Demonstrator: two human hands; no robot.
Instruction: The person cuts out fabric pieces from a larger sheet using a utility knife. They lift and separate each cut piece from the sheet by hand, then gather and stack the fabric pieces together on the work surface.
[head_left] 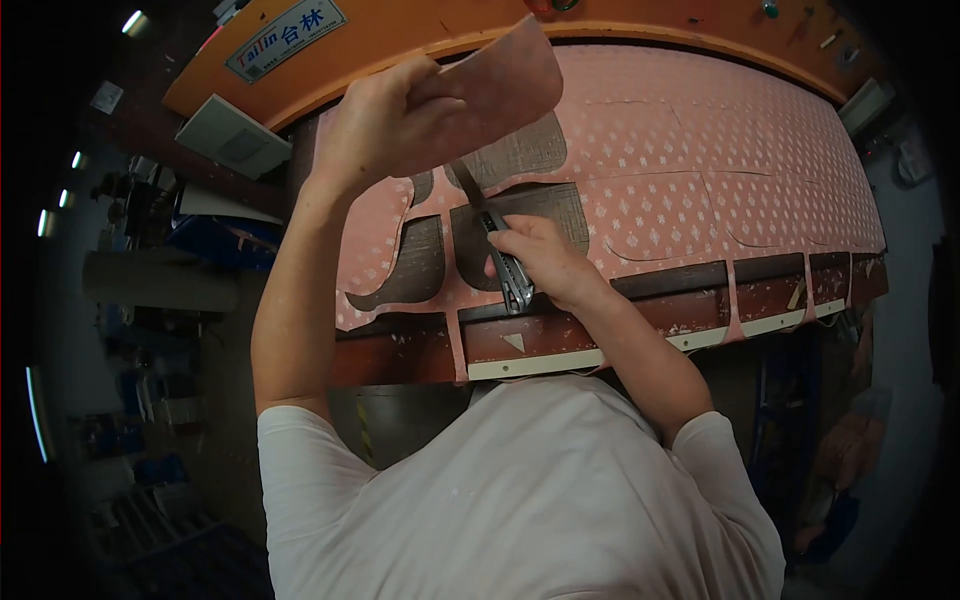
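My left hand (380, 125) is closed on a pink cut-out sheet piece (510, 85), raised above the table, its rounded corner at the upper right. My right hand (550, 260) grips a grey utility knife (512, 280) with its long blade (466, 186) out, pointing up and left toward the lower edge of the raised piece. Below both hands lies a pink patterned sheet (650, 215) with white motifs. Cut-out openings on its left side bare the dark board (420, 265) underneath, and thin cut lines run across its right part.
An orange machine beam (390, 45) with a label plate (285, 40) crosses behind the sheet. Narrow pink strips (733, 300) hang over the table's pale front rail (560, 360). A light panel (235, 135) stands at the left, near a large roll (160, 280).
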